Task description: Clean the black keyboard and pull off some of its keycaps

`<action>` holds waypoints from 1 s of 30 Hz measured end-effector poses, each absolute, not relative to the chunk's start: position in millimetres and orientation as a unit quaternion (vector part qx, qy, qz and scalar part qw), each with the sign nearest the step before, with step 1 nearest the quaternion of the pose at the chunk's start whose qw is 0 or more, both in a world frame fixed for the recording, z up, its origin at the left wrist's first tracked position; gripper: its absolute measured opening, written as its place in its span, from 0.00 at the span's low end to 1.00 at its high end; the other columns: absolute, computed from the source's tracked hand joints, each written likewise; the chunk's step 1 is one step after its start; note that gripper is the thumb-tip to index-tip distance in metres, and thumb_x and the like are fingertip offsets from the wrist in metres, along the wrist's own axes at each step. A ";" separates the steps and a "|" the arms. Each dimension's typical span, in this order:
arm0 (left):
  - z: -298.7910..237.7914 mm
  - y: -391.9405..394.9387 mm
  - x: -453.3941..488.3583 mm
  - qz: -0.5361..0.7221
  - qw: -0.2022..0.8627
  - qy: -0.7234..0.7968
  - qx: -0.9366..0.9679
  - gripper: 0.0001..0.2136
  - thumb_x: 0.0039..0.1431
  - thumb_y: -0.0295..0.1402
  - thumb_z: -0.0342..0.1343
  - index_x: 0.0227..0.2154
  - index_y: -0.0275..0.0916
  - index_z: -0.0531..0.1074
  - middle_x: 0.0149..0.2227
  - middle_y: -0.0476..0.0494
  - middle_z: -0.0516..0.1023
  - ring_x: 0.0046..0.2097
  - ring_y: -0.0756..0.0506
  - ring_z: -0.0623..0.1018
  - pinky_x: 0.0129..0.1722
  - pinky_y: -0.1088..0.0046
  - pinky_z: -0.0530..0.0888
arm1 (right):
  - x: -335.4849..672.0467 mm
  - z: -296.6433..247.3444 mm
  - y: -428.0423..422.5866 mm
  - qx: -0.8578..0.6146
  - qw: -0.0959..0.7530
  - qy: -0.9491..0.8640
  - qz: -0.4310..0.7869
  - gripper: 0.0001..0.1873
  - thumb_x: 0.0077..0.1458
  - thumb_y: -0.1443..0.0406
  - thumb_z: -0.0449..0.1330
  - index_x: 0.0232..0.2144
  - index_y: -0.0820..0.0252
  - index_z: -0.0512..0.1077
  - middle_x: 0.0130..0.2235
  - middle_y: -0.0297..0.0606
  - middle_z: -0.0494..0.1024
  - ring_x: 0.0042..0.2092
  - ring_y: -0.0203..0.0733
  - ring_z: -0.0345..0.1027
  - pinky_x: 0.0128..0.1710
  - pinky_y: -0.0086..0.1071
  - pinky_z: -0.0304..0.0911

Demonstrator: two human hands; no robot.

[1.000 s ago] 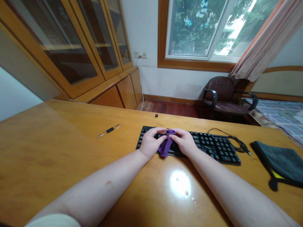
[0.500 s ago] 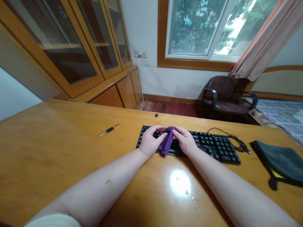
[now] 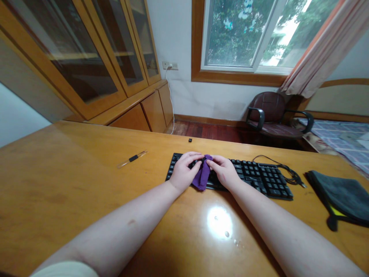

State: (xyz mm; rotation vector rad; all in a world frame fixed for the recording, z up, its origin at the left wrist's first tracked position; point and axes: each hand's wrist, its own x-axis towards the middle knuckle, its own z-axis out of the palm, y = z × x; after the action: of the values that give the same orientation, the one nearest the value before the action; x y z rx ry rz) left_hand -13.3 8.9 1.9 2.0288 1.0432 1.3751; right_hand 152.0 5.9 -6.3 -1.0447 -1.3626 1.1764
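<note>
I pinch a small purple cloth between both hands: my left hand grips its left side, my right hand its right, fingers closed on the fabric. The cloth hangs over the left half of the black keyboard, touching the keys. The keyboard lies on the wooden table. A clear pen lies well left of the keyboard, a dark folded cloth right of it, and a tiny black piece just beyond it.
</note>
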 end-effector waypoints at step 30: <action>-6.4 11.5 -11.4 0.507 0.375 0.409 0.660 0.11 0.52 0.33 0.57 0.38 0.40 0.76 0.39 0.43 0.79 0.41 0.45 0.78 0.47 0.66 0.73 | 150.0 -6.5 5.0 -0.432 0.542 -0.518 0.501 0.13 0.40 0.60 0.66 0.31 0.58 0.75 0.32 0.36 0.78 0.34 0.40 0.70 0.39 0.35 0.66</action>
State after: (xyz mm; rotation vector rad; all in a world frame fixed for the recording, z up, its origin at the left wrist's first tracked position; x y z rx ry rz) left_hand -11.4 11.5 -6.4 1.6887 1.0473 1.2976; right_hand 150.0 5.0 -6.5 -1.0262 -1.2302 1.1891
